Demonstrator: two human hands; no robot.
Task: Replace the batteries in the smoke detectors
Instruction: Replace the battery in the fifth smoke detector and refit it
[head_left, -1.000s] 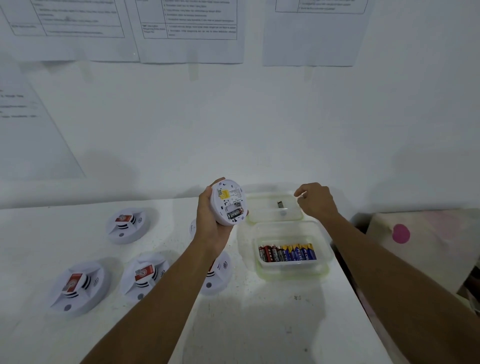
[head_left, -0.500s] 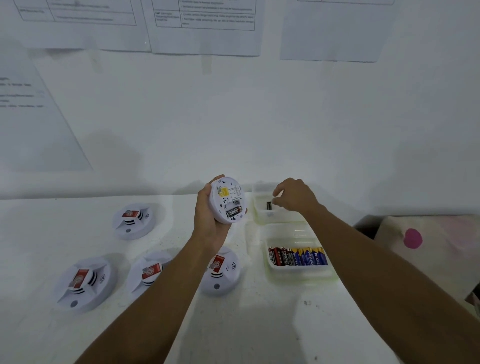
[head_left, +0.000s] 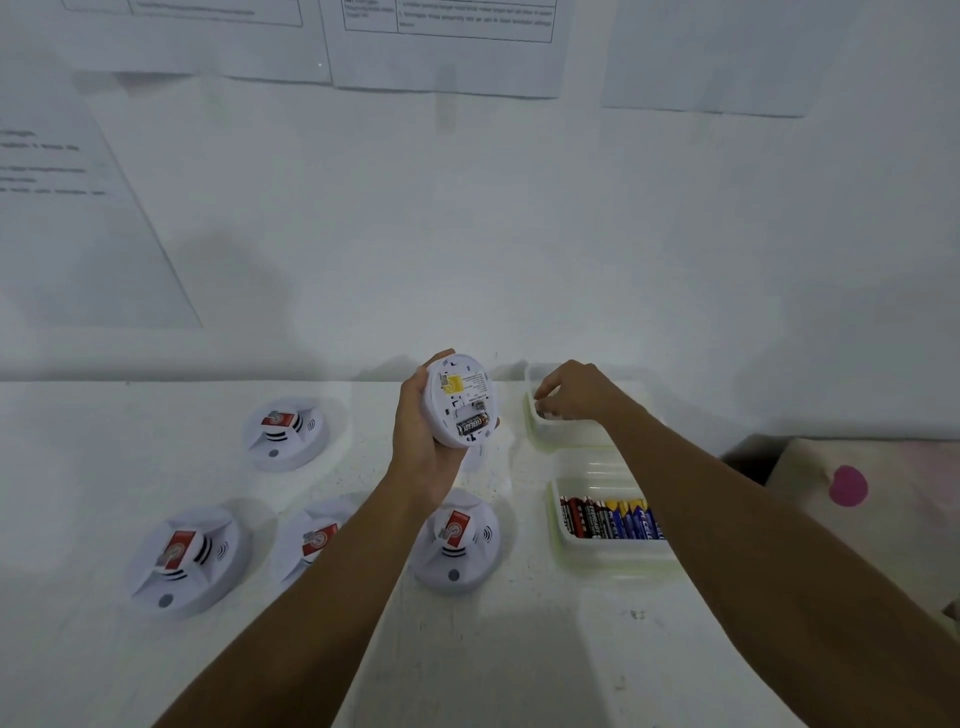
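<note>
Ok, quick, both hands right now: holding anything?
Left hand: closed around a smoke detector, battery bay facing the camera.
Right hand: fingers curled inside the far plastic tray; cannot tell whether it grips anything.

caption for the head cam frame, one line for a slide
Left hand holds an opened smoke detector upright, one battery inside, while the right hand reaches into the far tray.
</note>
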